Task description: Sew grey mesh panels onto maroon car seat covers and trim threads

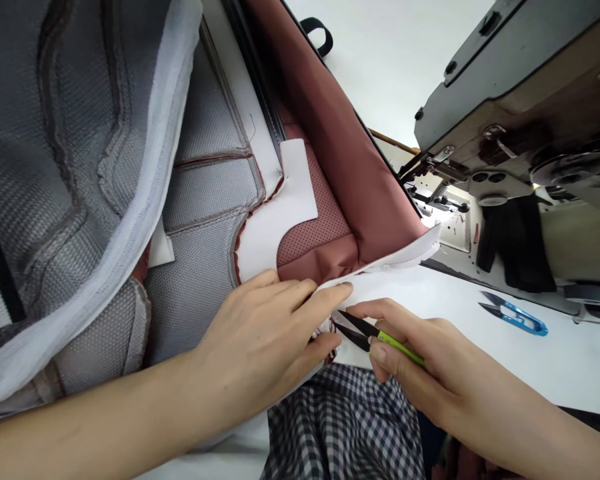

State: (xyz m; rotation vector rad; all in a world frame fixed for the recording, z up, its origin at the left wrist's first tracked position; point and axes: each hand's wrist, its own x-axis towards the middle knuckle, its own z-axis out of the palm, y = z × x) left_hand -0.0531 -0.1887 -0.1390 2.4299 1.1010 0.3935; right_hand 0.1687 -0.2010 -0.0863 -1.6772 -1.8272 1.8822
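My left hand [265, 333] pinches the near edge of a sewn cover [205, 220] made of grey mesh, reddish-brown leatherette and white backing, with the fingers pressed onto the white seam edge. My right hand [420, 360] is closed round green-handled thread snips [365, 331]. The snips' dark blades point left at the seam edge, right beside my left fingertips. The cover spreads over the table's left half and bunches up at the far left.
An industrial sewing machine [520, 107] stands at the right, its needle area [440, 193] just beyond the cover's corner. Blue-handled snips [515, 315] lie on the white table [530, 360] to the right. Checked fabric [340, 427] covers my lap below.
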